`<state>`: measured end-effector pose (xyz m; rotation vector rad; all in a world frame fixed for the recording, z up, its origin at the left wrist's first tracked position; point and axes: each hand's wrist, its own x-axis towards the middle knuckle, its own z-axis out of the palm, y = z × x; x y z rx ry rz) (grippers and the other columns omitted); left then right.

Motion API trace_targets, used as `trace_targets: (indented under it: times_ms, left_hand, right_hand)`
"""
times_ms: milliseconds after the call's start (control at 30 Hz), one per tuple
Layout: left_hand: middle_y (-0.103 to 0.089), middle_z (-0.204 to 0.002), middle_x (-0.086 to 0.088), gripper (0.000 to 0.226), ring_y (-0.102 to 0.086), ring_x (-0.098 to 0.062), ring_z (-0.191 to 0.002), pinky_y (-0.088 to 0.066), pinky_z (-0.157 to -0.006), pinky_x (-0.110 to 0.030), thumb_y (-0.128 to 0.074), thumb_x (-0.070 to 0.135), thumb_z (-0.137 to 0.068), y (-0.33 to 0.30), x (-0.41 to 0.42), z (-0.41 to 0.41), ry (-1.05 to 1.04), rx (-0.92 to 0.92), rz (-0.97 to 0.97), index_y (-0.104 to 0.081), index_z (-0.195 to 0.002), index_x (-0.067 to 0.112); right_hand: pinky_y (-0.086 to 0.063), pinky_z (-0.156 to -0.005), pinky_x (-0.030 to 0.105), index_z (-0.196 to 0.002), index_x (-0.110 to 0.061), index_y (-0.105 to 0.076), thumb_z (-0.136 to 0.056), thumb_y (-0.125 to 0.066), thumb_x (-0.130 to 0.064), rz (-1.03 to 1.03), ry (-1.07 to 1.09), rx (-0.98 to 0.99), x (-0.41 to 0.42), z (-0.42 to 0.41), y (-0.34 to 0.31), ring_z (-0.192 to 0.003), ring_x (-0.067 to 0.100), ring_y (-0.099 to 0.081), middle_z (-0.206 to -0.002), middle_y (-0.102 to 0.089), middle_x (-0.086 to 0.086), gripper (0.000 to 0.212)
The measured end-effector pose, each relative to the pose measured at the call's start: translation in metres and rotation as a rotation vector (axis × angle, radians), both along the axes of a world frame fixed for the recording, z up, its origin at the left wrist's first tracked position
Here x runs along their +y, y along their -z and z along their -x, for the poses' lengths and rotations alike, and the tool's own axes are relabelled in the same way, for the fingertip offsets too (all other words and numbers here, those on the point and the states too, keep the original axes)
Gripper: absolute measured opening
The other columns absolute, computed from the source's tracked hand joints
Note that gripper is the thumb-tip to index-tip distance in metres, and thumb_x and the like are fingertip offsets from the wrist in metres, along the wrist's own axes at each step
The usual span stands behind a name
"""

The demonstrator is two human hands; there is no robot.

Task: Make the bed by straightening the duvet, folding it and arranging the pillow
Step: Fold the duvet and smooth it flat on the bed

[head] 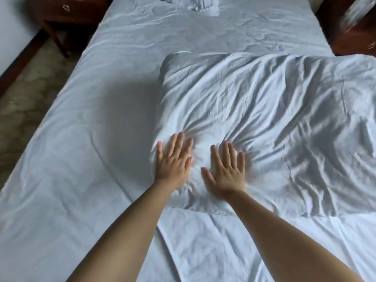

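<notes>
A white duvet (274,123), folded into a thick wrinkled block, lies across the right half of the bed. My left hand (174,159) presses flat on its near left corner with fingers straight and spread. My right hand (225,170) presses flat beside it, a little to the right, fingers straight too. Creases in the fabric radiate from both palms. A white pillow (193,4) lies at the far head end of the bed, partly cut off by the frame's top edge.
The pale sheet (85,119) covers the mattress left of the duvet. A dark wooden nightstand (61,19) stands at the far left on patterned floor (26,94). Another wooden cabinet (354,31) sits at the far right.
</notes>
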<state>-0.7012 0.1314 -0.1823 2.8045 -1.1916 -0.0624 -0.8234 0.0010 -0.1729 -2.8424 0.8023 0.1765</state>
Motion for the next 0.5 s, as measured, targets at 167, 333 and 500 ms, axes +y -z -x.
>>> trace_targets:
  times_ms: [167,333,500]
  left_hand:
    - [0.006,-0.161,0.007,0.053,0.004,-0.011,-0.148,-0.004,-0.118,-0.043,-0.023,0.042,-0.101,0.004,-0.023,-0.031,0.066,0.364,-0.130,-0.009,-0.151,0.037]
    - [-0.047,-0.145,-0.002,0.041,-0.044,-0.019,-0.132,-0.033,-0.108,-0.029,-0.039,0.028,-0.100,-0.046,-0.021,-0.048,0.007,0.380,0.136,-0.047,-0.140,0.024]
    - [-0.070,-0.104,-0.009,0.049,-0.066,-0.030,-0.095,-0.052,-0.079,-0.035,-0.033,0.015,-0.082,-0.102,-0.030,-0.080,0.083,0.020,0.271,-0.064,-0.119,0.010]
  right_hand:
    - [0.011,-0.118,0.044,-0.153,-0.035,-0.003,-0.090,-0.022,-0.069,-0.075,0.032,0.231,-0.009,-0.020,-0.006,-0.146,0.016,0.019,-0.160,0.015,0.004,0.073]
    - [-0.008,-0.119,0.039,-0.143,-0.031,-0.037,-0.093,-0.041,-0.050,-0.015,0.076,0.081,-0.018,-0.046,-0.059,-0.145,0.021,-0.017,-0.156,-0.024,0.007,0.053]
    - [0.000,-0.119,0.038,-0.152,-0.028,-0.020,-0.098,-0.037,-0.040,-0.050,0.062,-0.087,-0.034,-0.102,-0.105,-0.149,0.020,0.000,-0.162,0.000,0.005,0.057]
